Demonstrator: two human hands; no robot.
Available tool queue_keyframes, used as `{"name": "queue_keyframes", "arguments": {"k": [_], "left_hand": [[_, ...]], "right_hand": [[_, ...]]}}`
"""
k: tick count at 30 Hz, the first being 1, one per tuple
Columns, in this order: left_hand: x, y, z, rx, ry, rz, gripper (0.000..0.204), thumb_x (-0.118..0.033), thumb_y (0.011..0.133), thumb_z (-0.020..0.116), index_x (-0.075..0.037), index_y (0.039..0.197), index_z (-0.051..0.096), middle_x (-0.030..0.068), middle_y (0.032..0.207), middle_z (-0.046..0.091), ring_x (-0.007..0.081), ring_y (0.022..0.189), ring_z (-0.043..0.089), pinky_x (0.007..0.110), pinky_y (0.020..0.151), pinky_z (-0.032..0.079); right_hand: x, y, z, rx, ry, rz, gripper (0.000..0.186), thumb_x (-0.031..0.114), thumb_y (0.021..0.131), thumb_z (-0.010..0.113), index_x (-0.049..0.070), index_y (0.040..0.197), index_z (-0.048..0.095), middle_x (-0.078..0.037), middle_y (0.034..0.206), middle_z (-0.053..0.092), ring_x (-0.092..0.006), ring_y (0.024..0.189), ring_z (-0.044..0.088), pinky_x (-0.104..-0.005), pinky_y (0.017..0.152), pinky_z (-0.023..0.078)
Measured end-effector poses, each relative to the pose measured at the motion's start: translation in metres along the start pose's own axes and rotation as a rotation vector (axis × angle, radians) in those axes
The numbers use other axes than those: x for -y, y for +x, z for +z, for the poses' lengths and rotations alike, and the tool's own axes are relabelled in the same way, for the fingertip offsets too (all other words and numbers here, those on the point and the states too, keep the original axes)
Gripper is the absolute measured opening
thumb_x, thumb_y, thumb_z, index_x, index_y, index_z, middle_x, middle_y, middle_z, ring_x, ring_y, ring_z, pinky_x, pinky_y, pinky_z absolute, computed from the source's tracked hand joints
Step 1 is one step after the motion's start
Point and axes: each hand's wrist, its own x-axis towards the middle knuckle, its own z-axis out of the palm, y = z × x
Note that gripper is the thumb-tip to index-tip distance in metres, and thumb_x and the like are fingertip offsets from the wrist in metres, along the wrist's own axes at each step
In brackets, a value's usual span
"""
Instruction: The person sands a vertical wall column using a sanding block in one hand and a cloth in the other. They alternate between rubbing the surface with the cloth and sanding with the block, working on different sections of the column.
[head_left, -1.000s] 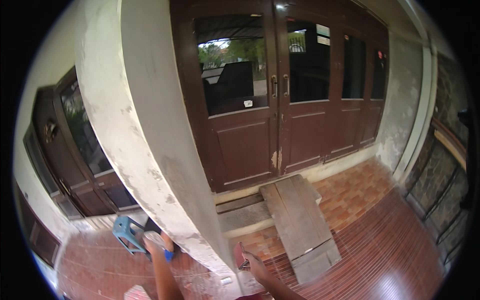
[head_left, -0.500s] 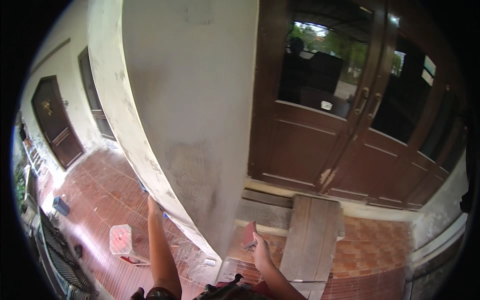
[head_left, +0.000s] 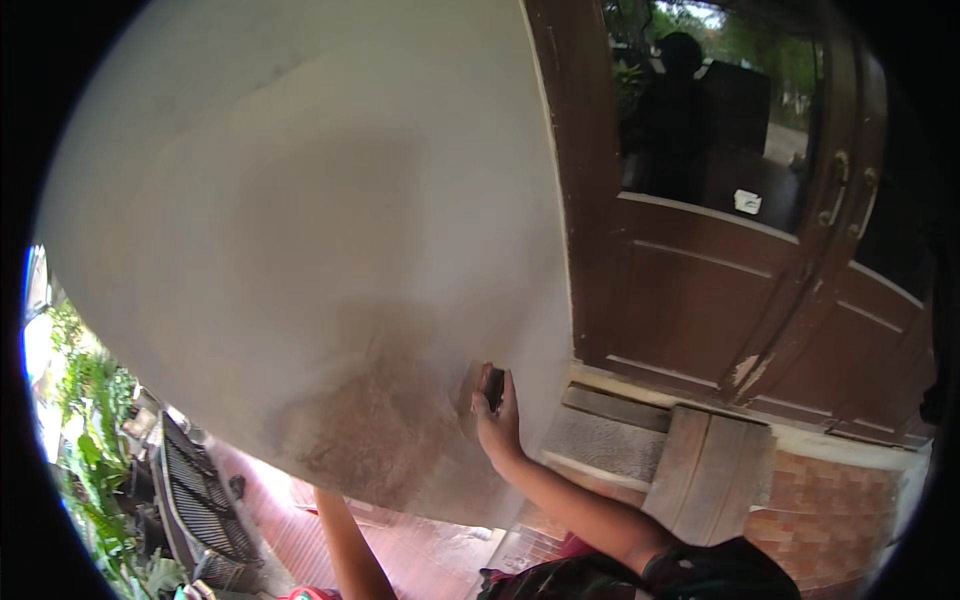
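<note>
My right hand (head_left: 497,428) holds a small dark sanding block (head_left: 493,382) against the grey plastered wall (head_left: 320,210). The fingers are closed round its sides, and the block lies close to the wall's lower right part. A rough brownish patch (head_left: 375,430) spreads over the plaster to the left of this hand. My left forearm (head_left: 350,545) rises from the lower edge, and the wall's bottom edge hides the hand, so its fingers cannot be seen.
Brown double doors (head_left: 690,300) with glass panes stand to the right. Below them are a step (head_left: 610,432) and a wooden plank ramp (head_left: 705,470). A dark slatted bench (head_left: 200,495) and green plants (head_left: 90,430) are at the lower left.
My view has swung left, so the wall's broad face fills more of it. My right hand has risen from beside the wall onto its surface, still holding the block. My left hand has gone out of sight.
</note>
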Motion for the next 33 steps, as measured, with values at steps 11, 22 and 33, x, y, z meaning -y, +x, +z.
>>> {"name": "queue_keyframes", "arguments": {"k": [11, 22, 33], "left_hand": [[-0.039, -0.145, 0.16, -1.125, 0.479, 1.2, 0.052, -0.04, 0.106, 0.05, 0.008, 0.126, 0.05, 0.0186, 0.118, 0.057, 0.0299, 0.104, 0.06, 0.042, 0.091, 0.052], [0.032, -0.106, 0.211, -0.949, 1.005, 1.57, 0.029, -0.029, 0.105, 0.056, -0.001, 0.104, 0.053, 0.0144, 0.11, 0.049, 0.0277, 0.105, 0.053, 0.047, 0.089, 0.046], [0.034, -0.096, 0.2, -1.062, 1.063, 1.639, 0.032, -0.034, 0.104, 0.057, -0.002, 0.103, 0.053, 0.0162, 0.111, 0.051, 0.0305, 0.102, 0.056, 0.047, 0.085, 0.048]], "right_hand": [[-0.012, 0.13, -0.008, -0.118, -0.131, -0.242, 0.079, 0.016, 0.098, 0.064, -0.002, 0.158, 0.017, -0.028, 0.154, 0.03, -0.0417, 0.144, 0.03, -0.0515, 0.117, 0.028], [-0.01, 0.212, -0.008, -0.204, -0.416, -0.305, 0.059, 0.01, 0.098, 0.06, -0.006, 0.15, 0.039, -0.036, 0.15, 0.034, -0.0486, 0.142, 0.032, -0.056, 0.115, 0.03], [-0.005, 0.262, -0.028, -0.311, -0.403, -0.308, 0.05, 0.008, 0.1, 0.055, -0.011, 0.145, 0.043, -0.038, 0.148, 0.036, -0.0504, 0.136, 0.041, -0.0515, 0.115, 0.033]]}}
